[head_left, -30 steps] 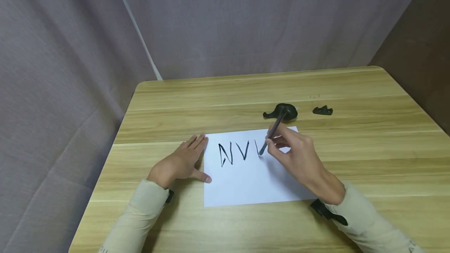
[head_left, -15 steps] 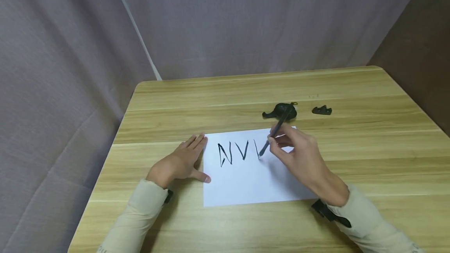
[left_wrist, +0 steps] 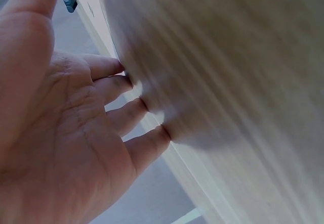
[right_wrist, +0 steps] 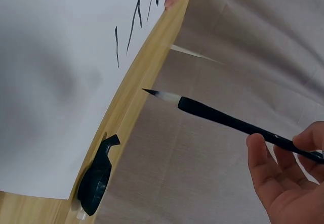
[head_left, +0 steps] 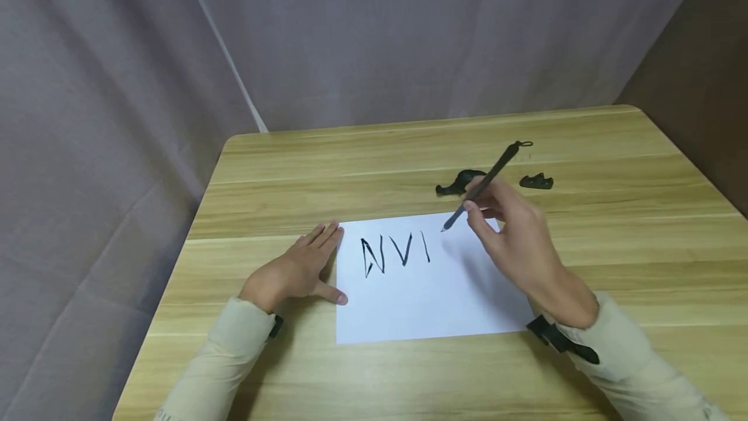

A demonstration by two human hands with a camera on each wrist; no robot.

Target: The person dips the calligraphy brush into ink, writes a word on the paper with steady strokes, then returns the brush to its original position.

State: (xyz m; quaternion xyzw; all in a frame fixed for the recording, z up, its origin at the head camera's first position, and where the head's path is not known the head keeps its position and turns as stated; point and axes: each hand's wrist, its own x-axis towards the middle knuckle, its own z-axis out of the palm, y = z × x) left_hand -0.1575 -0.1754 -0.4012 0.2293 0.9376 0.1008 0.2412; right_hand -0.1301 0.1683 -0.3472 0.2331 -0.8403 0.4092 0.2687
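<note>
In the head view a white sheet of paper lies on the table, bearing black strokes that read N, V and I. My left hand rests at its left edge, fingers straight, thumb on the paper; the left wrist view shows the fingertips touching the tabletop. With its fingertips my right hand pinches a dark-handled writing brush. The brush's pale bristles end in a black tip, which is off the paper in the right wrist view. Behind this hand sits a black ladle-shaped dish, partly hidden.
A small black brush rest with a notched top stands right of the dish. The wood-grain table has rounded far corners. Grey curtains hang behind it and along the left, with a brown surface at the right.
My right hand has lifted the brush off the paper and moved it up and to the right. The single stroke after the V now shows fully. My left hand stays put.
</note>
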